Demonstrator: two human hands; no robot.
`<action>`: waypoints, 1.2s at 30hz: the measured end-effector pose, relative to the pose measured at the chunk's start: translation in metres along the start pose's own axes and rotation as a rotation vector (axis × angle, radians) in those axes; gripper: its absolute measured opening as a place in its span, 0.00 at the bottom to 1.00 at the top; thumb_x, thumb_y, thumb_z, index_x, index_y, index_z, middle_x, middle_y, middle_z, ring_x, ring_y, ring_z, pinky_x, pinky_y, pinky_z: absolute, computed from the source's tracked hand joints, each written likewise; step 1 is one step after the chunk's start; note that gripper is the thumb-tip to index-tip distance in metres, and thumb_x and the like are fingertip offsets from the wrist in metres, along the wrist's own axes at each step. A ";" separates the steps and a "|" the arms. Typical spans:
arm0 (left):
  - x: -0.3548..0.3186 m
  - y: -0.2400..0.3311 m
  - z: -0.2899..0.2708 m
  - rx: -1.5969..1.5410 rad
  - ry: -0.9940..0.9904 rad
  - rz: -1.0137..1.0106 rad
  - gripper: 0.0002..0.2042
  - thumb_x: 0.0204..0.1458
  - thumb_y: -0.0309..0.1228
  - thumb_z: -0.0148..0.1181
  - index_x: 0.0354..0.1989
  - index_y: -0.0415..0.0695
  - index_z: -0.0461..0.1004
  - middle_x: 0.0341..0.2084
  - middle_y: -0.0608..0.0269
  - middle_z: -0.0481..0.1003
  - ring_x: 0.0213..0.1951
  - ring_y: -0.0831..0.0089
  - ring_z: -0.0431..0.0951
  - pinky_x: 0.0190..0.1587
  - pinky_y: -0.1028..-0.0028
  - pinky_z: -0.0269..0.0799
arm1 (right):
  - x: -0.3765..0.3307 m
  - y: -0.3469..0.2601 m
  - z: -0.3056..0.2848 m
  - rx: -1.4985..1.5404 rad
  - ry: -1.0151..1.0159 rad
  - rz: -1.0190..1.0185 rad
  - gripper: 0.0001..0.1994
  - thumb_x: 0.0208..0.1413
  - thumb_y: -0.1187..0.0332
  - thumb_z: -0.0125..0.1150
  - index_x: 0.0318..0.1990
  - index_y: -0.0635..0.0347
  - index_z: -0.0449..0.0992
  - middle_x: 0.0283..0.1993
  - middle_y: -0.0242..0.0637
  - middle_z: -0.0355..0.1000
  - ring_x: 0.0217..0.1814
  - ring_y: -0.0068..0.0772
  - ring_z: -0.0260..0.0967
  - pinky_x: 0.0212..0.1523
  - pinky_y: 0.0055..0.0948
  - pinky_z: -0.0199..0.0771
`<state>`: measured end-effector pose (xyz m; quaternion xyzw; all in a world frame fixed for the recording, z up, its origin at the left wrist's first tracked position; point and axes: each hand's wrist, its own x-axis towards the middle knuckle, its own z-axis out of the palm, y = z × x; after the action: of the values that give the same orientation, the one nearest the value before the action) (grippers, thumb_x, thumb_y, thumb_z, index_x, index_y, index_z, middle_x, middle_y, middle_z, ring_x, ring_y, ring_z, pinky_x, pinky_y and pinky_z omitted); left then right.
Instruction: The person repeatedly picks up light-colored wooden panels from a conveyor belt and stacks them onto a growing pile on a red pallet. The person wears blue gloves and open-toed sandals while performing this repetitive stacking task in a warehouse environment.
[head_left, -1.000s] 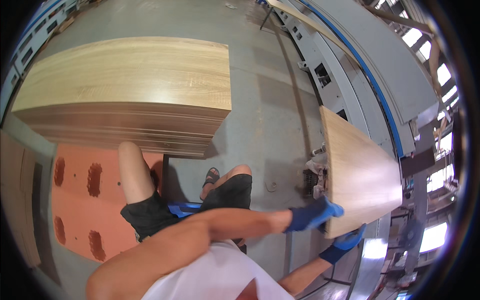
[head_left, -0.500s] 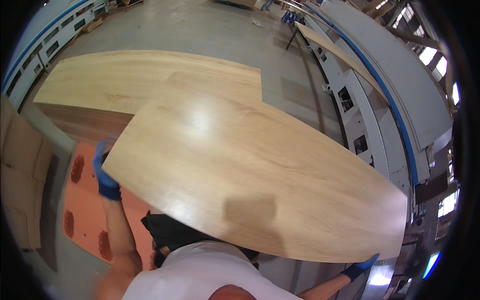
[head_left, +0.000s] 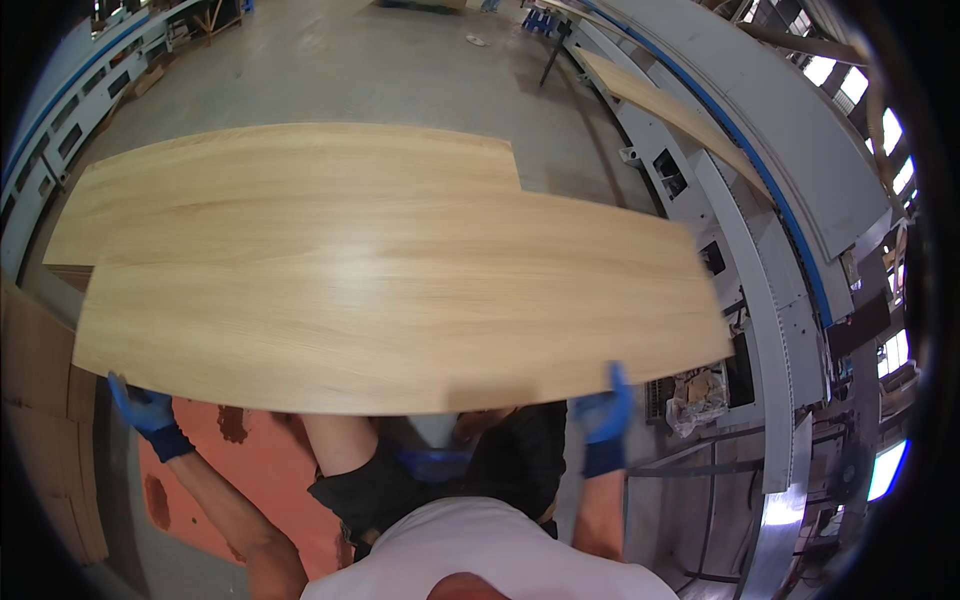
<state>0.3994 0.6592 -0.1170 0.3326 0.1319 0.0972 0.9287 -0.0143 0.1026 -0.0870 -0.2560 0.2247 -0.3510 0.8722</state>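
Observation:
A long light wood-grain board (head_left: pixel 400 310) lies crosswise in front of me, over a stack whose top board (head_left: pixel 300 150) shows behind it. My left hand (head_left: pixel 147 412), in a blue glove, is closed on the near edge by the left corner, its fingers partly hidden under the board. At the near edge, right of my body, is my blue-gloved right hand (head_left: pixel 602 412). One finger reaches up over the edge there; motion smears the hand, so its grip is unclear.
An orange sheet with ragged holes (head_left: pixel 270 480) lies below on the left. Brown cardboard (head_left: pixel 45 430) stands at far left. A long grey machine (head_left: pixel 740 200) with a blue strip runs along the right, a narrow board (head_left: pixel 670 115) resting on it. A clear plastic bag (head_left: pixel 697 402) hangs nearby.
The board has swung round from slanting to lying nearly crosswise, its right end moving away from me. My right hand has shifted left from the right corner along the near edge; my left hand moved nearer.

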 end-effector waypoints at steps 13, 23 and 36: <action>0.101 -0.110 0.051 0.518 0.120 0.271 0.29 0.61 0.42 0.48 0.62 0.28 0.57 0.63 0.53 0.59 0.61 0.69 0.61 0.64 0.73 0.52 | 0.051 -0.013 0.082 -2.047 0.135 -1.099 0.24 0.50 0.67 0.65 0.56 0.64 0.70 0.57 0.49 0.69 0.57 0.44 0.69 0.55 0.36 0.68; 0.260 -0.075 0.002 1.220 0.312 0.794 0.21 0.57 0.42 0.50 0.23 0.34 0.73 0.15 0.49 0.72 0.19 0.65 0.71 0.22 0.62 0.64 | 0.134 -0.012 0.067 -1.879 -0.508 -0.759 0.29 0.47 0.70 0.66 0.58 0.69 0.66 0.51 0.58 0.70 0.51 0.52 0.71 0.49 0.36 0.71; 0.220 -0.056 0.092 1.447 0.440 0.521 0.29 0.55 0.51 0.44 0.29 0.30 0.76 0.29 0.33 0.75 0.38 0.42 0.76 0.42 0.53 0.70 | 0.117 0.014 0.105 -1.945 -0.468 -0.542 0.28 0.52 0.78 0.55 0.62 0.69 0.61 0.55 0.58 0.68 0.53 0.39 0.71 0.50 0.30 0.68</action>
<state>0.6407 0.6215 -0.1240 0.8459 0.2604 0.2648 0.3828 0.1293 0.0565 -0.0400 -0.9536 0.1706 -0.1440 0.2022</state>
